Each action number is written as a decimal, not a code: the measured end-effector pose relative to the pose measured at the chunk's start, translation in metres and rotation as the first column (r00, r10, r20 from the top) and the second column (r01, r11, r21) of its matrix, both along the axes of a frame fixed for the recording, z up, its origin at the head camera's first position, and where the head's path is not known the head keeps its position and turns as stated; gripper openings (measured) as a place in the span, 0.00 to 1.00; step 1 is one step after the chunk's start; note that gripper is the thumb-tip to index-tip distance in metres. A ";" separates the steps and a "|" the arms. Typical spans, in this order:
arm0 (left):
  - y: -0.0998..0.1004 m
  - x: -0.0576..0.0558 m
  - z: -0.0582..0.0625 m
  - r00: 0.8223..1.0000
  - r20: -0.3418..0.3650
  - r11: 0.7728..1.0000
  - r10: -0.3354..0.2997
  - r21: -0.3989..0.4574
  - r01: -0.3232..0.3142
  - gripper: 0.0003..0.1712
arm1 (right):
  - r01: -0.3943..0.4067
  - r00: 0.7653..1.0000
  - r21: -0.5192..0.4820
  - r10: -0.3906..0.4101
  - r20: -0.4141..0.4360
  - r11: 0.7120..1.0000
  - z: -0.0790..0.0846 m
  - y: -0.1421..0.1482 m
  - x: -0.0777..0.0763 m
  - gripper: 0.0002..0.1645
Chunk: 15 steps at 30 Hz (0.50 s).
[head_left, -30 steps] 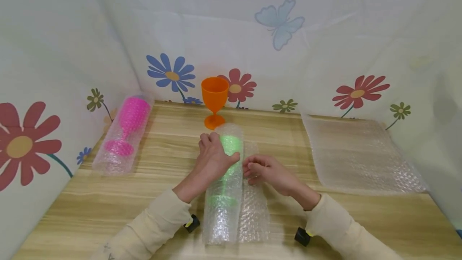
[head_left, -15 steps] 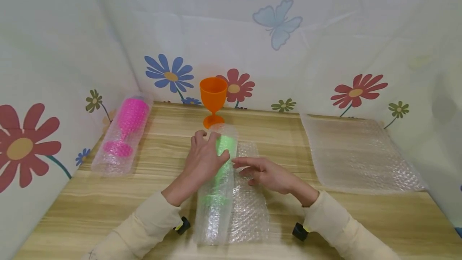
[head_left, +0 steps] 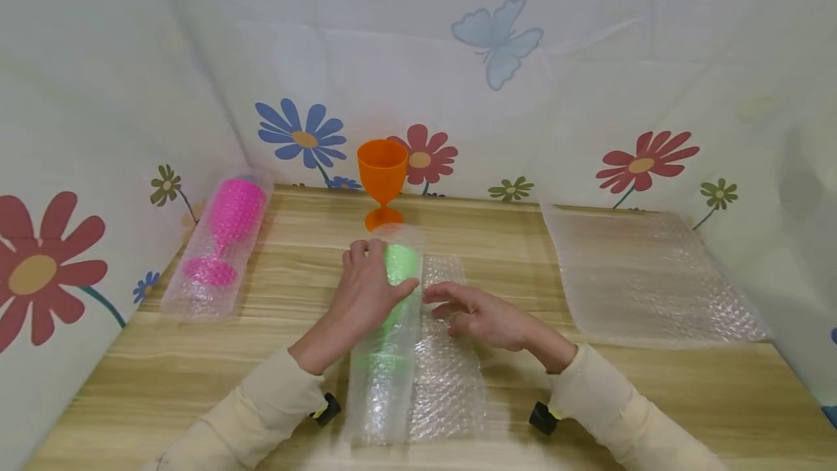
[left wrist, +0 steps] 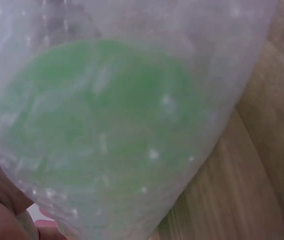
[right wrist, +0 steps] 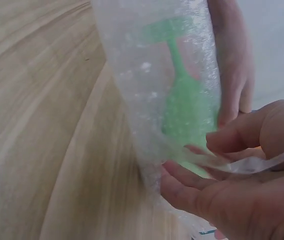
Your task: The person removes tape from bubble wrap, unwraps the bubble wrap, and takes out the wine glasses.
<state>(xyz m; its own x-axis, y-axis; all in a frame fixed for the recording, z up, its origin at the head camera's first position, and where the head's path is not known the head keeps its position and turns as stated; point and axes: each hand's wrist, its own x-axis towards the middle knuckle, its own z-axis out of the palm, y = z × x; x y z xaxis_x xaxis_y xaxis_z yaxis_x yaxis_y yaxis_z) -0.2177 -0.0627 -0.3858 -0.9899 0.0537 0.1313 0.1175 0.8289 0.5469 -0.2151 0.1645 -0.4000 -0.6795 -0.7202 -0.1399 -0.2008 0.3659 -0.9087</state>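
A green goblet (head_left: 401, 262) lies rolled inside clear bubble wrap (head_left: 378, 402), its cup end away from me. My left hand (head_left: 362, 293) grips the roll along its left side, with the thumb over the top. To the right of the roll spreads a loose bubble wrap flap (head_left: 451, 384). Over that flap is my right hand (head_left: 487, 318); in the right wrist view its thumb and fingers (right wrist: 182, 187) are curled about the film's edge. The left wrist view shows the goblet's green base (left wrist: 97, 110) blurred through the wrap.
An orange goblet (head_left: 382, 173) stands upright just behind the roll. A pink goblet (head_left: 237, 211), wrapped in bubble wrap, lies at the left. Flat on the right side of the wooden table (head_left: 510, 253) is a bubble wrap sheet (head_left: 641, 275). Flowered cloth (head_left: 366, 57) surrounds the table.
The wrapped roll has shifted left along with my left hand, and more of the loose flap shows beside it. My right hand has moved slightly left.
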 end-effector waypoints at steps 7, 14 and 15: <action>-0.007 0.000 0.002 1.000 0.021 0.999 0.018 0.033 -0.019 0.42 | -0.034 0.964 0.189 0.082 -0.253 0.981 -0.005 0.001 0.002 0.24; -0.011 0.010 0.003 0.985 -0.138 0.981 -0.105 -0.176 0.081 0.23 | -0.127 0.915 0.277 0.221 -0.339 0.952 0.001 -0.004 0.000 0.21; -0.011 0.012 0.002 0.980 -0.159 0.976 -0.120 -0.199 0.087 0.21 | -0.131 0.912 0.282 0.227 -0.341 0.950 0.002 -0.004 0.000 0.21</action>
